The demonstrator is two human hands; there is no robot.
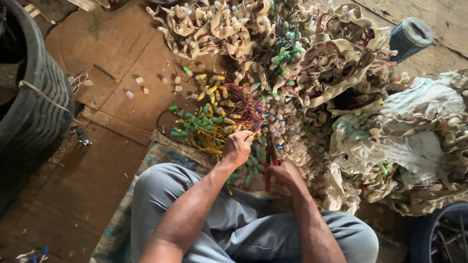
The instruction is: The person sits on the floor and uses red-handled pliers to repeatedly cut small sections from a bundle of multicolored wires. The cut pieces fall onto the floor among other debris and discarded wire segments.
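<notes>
1. The left hand (237,147) is closed in a fist around a bundle of thin wires (222,127) tipped with green and yellow caps, which lies on the floor just in front of the person's crossed legs.
2. The right hand (286,174) is closed on a red-handled cutting tool (269,160), held upright beside the left hand, its tip toward the wires.
3. A heap of pale loose caps (292,134) lies just beyond the right hand.
4. Tangled beige strips (336,58) are piled behind.
5. A dark tyre (34,97) stands at far left.
</notes>
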